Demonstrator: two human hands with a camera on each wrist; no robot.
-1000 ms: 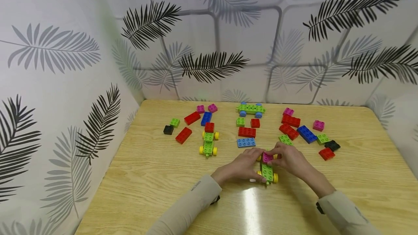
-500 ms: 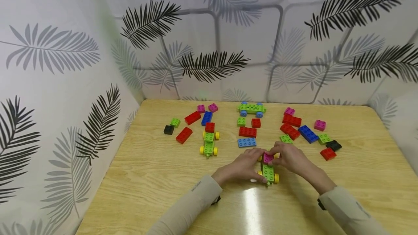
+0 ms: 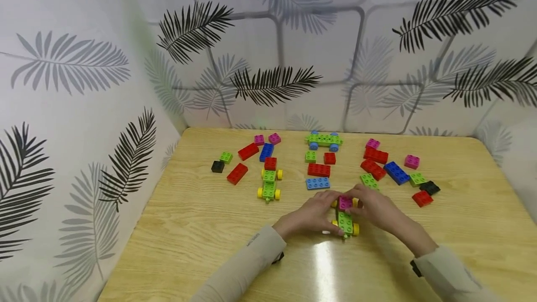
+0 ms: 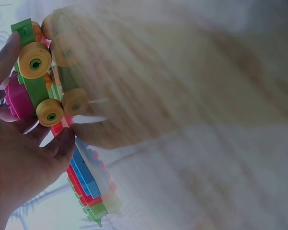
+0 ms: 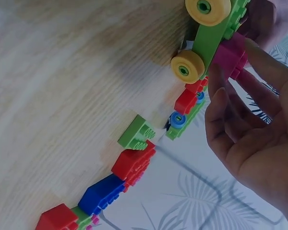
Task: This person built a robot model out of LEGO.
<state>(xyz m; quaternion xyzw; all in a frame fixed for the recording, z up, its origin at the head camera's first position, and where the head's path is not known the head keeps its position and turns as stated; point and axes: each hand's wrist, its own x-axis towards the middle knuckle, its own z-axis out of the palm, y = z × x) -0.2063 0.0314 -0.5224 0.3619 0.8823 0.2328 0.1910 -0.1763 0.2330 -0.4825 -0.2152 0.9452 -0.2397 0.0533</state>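
A green toy car base point(image 3: 345, 223) with yellow wheels stands on the table in front of the person, a pink brick point(image 3: 345, 203) seated at its far end. My left hand point(image 3: 310, 213) grips the base from the left, thumb at the near end and fingers by the far wheels. From the right, my right hand point(image 3: 371, 204) pinches the pink brick between thumb and fingers. The right wrist view has the pink brick point(image 5: 229, 53) against the fingers, flush with the green base point(image 5: 210, 40). Seen from the left wrist, the yellow wheel point(image 4: 35, 60) is beside the left thumb.
Left of the hands stands another yellow-wheeled car point(image 3: 269, 190) with a red brick on it. A blue-wheeled green base point(image 3: 324, 140) is at the back edge. A light blue brick point(image 3: 318, 183) and red brick point(image 3: 319, 170) lie beyond the hands; several loose bricks lie right, including a blue brick point(image 3: 396, 173).
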